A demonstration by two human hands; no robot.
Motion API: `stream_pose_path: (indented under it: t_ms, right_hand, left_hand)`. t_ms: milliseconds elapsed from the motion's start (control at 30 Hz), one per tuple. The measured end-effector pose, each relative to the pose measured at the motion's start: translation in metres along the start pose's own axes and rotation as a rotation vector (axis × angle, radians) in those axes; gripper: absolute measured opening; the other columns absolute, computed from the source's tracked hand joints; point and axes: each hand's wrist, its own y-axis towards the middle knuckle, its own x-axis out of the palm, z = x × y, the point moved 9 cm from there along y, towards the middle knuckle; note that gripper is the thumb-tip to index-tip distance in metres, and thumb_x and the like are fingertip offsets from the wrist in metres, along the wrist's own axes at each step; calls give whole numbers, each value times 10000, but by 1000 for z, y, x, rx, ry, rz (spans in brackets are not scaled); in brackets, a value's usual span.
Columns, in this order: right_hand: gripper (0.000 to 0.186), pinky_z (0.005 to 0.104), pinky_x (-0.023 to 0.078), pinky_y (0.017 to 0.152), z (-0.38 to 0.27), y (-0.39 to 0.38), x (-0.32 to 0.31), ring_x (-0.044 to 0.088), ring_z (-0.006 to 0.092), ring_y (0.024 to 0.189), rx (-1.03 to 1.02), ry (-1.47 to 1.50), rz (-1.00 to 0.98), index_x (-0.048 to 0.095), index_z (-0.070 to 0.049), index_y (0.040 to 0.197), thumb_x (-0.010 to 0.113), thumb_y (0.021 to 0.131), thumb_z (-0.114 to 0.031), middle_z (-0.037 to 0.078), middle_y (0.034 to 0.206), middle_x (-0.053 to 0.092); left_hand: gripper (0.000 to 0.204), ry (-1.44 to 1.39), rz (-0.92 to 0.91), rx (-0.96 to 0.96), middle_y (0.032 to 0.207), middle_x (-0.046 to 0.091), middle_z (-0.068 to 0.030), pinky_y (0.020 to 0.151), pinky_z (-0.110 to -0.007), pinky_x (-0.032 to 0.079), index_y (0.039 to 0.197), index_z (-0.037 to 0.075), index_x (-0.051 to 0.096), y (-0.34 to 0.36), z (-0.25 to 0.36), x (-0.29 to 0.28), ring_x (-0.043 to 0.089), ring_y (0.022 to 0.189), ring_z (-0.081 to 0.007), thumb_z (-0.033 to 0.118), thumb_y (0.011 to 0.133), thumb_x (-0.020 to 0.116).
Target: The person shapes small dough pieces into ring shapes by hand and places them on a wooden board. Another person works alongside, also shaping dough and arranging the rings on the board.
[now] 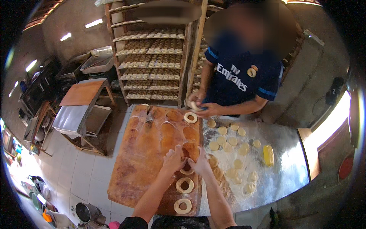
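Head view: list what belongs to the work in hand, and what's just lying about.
In the work, apparently:
left hand, right hand, both at a ring
dough rings
dough discs
board
metal table

Just lying about, apparently:
pot
side table

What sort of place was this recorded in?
Probably a small bakery: dough rings on a wooden board, dough rounds on a floured metal tabletop, and a tall rack of pale pieces.

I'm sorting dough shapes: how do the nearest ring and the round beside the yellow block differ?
The ring has an open centre; the round is solid. The ring is wider than the round. The ring sits on the board, the round on the tabletop. Both look pale.
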Motion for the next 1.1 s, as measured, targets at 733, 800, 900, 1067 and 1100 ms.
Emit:
stream_pose_path:
  t_ms: [733,800,900,1067,1100]
  right_hand:
    - [417,348,525,752,130,-70,-109,661,188,944,-229,370,-183,520,-34,1163,780,843,-93,99,972,643]
    - [495,310,521,740,137,-96,-131,638,144,946,-213,577,-213,467,-32,1208,791,834,-50,80,955,610]
    - [546,335,527,792,139,-121,-148,624,189,950,-208,836,-302,428,-34,1191,766,768,39,97,983,602]
    - [678,363,542,814,130,-119,-151,616,221,1018,-366,573,49,376,-2,1343,694,750,81,170,1171,550]
    - [741,396,530,870,125,-123,-151,613,270,1044,-439,321,168,347,-8,1403,659,738,88,191,1233,525]
  left_hand:
    - [420,-493,19,110,824,711,-222,704,-434,548,1122,-25,642,-132,152,85,713,758,-374,366,968,637]
    - [393,-616,-21,28,874,733,-181,730,-362,546,1098,-13,679,-145,162,89,712,794,-238,352,954,684]
    - [375,-853,-3,6,923,753,-134,733,-292,541,1074,-14,701,-168,184,86,704,835,-125,319,909,756]
    - [342,-710,248,125,916,725,-145,690,-338,528,1093,12,686,-189,207,70,707,808,-204,194,829,807]
    - [368,-604,291,166,925,709,-151,695,-359,524,1127,19,665,-191,210,69,698,821,-238,164,816,798]
